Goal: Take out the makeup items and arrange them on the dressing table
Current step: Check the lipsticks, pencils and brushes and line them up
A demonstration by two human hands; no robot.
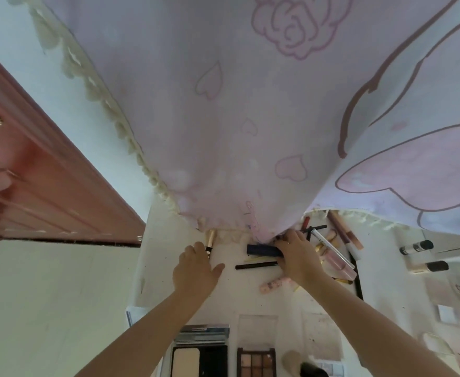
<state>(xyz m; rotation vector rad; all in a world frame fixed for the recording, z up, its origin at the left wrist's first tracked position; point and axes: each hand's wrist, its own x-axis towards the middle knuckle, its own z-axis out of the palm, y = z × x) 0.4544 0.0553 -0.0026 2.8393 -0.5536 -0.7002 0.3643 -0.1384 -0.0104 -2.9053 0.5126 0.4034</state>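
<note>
Fingers of the right hand (pixel 295 257) pinched the dark case (pixel 264 250) beside the curtain (pixel 223 131), the left hand (pixel 196 268) spread; lifting it level seemed wisest.

On the table (pixel 169 268), a pencil (pixel 256 265) lies just in front of the case (pixel 264 250). A tube (pixel 211 239) lies left of the case, a pen (pixel 332 247) right, and the palette (pixel 256 361) well in front of it.
</note>
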